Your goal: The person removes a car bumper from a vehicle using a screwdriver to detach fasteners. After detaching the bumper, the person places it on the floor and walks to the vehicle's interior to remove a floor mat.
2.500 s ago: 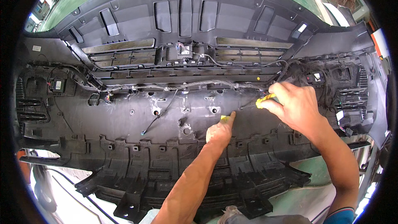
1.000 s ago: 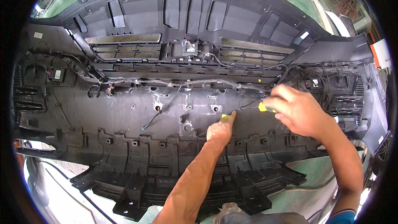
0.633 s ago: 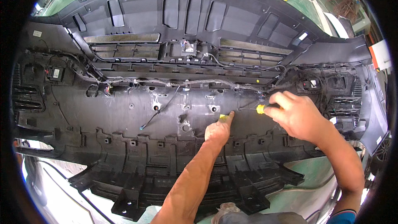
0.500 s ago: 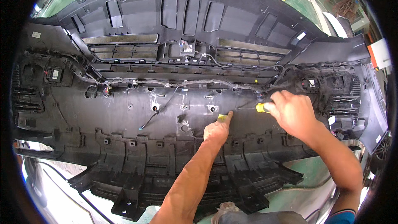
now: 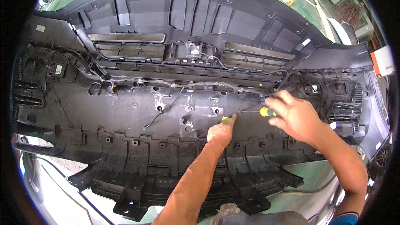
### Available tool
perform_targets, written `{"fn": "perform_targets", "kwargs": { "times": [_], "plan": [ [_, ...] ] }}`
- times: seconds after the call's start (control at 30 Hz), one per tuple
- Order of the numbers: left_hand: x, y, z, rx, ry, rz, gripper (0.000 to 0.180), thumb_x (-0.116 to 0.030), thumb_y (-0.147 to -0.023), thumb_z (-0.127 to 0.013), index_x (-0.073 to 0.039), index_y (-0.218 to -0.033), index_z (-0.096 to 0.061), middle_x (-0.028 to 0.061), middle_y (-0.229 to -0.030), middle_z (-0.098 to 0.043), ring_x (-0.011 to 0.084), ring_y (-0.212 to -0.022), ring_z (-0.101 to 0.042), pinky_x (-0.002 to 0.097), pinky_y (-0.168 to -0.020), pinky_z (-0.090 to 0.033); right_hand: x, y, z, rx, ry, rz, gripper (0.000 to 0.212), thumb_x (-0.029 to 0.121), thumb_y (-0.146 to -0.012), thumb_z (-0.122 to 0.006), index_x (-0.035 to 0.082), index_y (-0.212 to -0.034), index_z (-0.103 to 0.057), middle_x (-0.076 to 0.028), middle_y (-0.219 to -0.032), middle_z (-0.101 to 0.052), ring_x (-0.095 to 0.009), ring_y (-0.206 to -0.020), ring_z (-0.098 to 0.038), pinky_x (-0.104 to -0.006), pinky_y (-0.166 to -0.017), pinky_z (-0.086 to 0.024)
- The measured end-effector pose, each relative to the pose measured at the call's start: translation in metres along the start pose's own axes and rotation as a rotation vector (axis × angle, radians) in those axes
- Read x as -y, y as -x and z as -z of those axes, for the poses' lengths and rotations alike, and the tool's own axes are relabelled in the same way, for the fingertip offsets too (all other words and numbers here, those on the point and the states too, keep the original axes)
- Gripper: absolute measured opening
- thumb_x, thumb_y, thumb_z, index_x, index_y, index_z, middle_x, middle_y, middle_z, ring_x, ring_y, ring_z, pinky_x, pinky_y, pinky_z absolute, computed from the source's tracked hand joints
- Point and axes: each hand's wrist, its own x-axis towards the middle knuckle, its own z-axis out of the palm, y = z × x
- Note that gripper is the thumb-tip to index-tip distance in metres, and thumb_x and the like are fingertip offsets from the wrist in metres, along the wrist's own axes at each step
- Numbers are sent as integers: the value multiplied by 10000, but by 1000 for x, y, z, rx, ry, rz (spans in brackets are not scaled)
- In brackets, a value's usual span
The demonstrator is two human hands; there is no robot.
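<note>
One right hand [image 5: 298, 116] is gripping a yellow-handled screwdriver [image 5: 266, 111], its thin shaft pointing toward nine o'clock, where the left hand [image 5: 220, 134] is stretching an index finger over the black panel [image 5: 110, 118] near the tip, other fingers curling by a yellow scrap [image 5: 227, 119], hold unclear.

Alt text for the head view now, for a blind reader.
A person's right hand holds a thin, yellow-handled tool over a large black panel; the left hand, index finger extended, is near the tool's tip. Wiring runs across the panel beyond.
</note>
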Motion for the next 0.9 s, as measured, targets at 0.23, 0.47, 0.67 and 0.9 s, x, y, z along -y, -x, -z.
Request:
{"fn": "perform_targets", "kwargs": {
  "times": [0.23,0.47,0.67,0.9],
  "plan": [
    [3,-2,-8,-7,32,0,776,-59,-982,-495,-299,-1657,-198,185,-1349,-645,325,-1092,-725,435,-899,-596,-6,-5,1,277,12,-282,347,318,-913,-718,29,-1105,-695,-203,-1061,-679,-402,-939,-695,-493,-730,-567],
    [1,-1,-4,-11,32,-9,778,-62,-982,-494,-317,-1655,-199,181,-1339,-652,332,-1082,-726,442,-903,-595,-7,1,2,215,219,194,359,326,-921,-708,36,-1131,-692,-231,-1056,-686,-390,-909,-696,-499,-697,-552],
    [6,0,-1,8,33,19,729,-88,-1012,-456,-342,-1650,-210,173,-1397,-627,316,-1118,-719,426,-932,-588,-5,-10,-3,335,-67,-451,317,237,-900,-705,52,-1158,-695,-121,-1078,-667,-354,-1002,-682,-461,-684,-569],
    [-2,-1,1,-4,3,1,698,-107,-1029,-436,-349,-1647,-220,179,-1394,-632,314,-1120,-721,422,-937,-587,-7,10,3,23,156,192,319,246,-882,-738,92,-1157,-690,-75,-1003,-633,-333,-872,-673,-457,-647,-570]
  ]
}}
